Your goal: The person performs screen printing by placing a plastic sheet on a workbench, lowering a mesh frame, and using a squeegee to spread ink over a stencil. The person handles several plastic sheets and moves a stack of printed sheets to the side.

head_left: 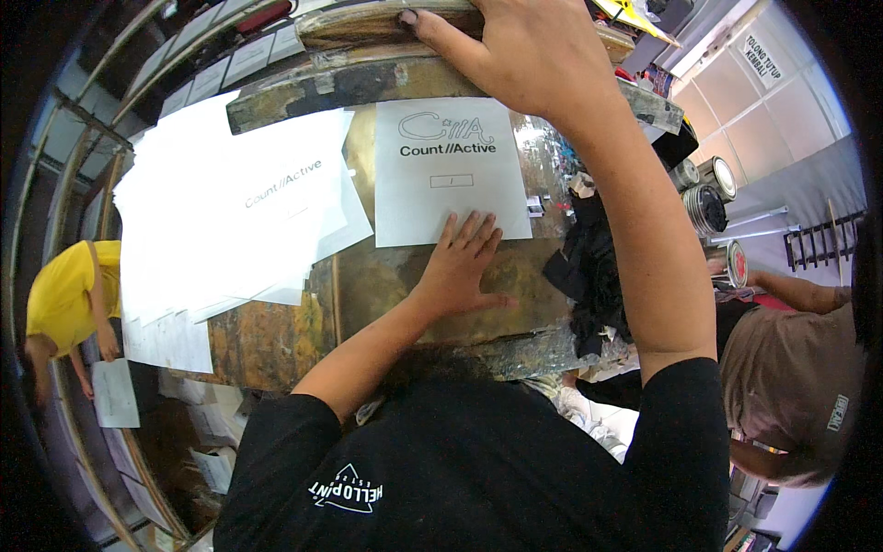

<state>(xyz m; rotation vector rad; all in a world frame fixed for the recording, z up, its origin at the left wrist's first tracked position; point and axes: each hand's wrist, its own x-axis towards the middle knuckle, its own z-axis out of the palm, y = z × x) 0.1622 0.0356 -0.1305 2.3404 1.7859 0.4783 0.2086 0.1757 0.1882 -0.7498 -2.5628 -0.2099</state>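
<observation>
My left hand lies palm down, fingers stretched out and spread. Its fingertips touch the lower edge of a white printed sheet that lies flat on a worn, paint-stained board. The sheet bears black outlined lettering and a small box. At the top of the view my right hand reaches over the sheet to a stained wooden frame. Its thumb, dark at the tip, shows on the near side; its other fingers run out of the picture, and it appears to grip the frame.
A fanned stack of white printed sheets lies to the left. Black crumpled cloth sits at the board's right edge, with open paint cans beyond. A person in yellow works at left by racks; another person in brown is at right.
</observation>
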